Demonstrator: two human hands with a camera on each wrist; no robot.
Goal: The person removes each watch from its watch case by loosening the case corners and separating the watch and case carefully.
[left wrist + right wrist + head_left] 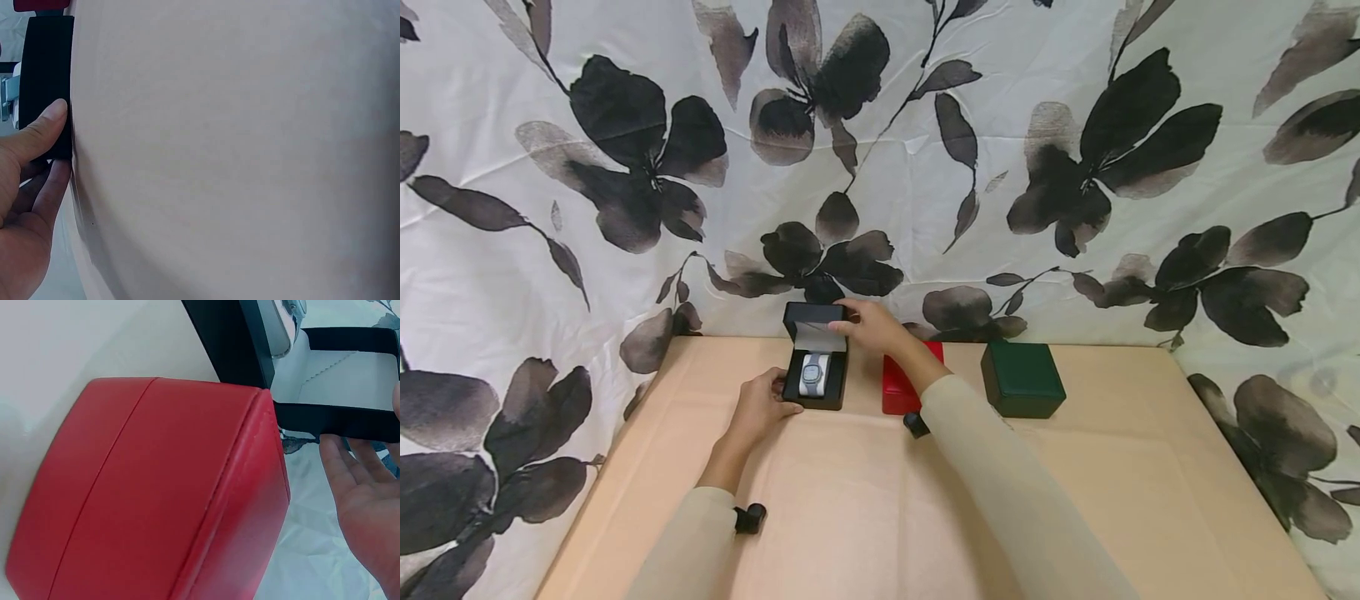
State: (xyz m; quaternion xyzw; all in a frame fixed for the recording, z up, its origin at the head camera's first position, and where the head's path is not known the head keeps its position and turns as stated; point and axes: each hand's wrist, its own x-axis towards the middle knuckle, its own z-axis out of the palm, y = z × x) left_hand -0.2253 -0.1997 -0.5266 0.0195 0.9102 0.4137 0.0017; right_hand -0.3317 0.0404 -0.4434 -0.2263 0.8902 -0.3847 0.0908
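Observation:
A black watch box [796, 317] stands on the table with its lid raised, showing a pale lining. Inside, a silver square-faced watch [813, 375] with a grey-blue strap is wrapped around a white cushion. My left hand [762, 404] grips the base at its front left corner; in the left wrist view the thumb [55, 111] lies on the black front face and the fingers curl at the side. With my right hand [876, 325] I hold the lid [350, 422] by its right side, fingers against the outer wall and thumb at the inner edge.
Just right of the black box is a red box [897, 392], partly covered by my right forearm. Farther right sits a closed dark green box [1022, 379]. A floral cloth [910, 192] hangs behind the table's back edge. The table [850, 500] has a peach-coloured cover.

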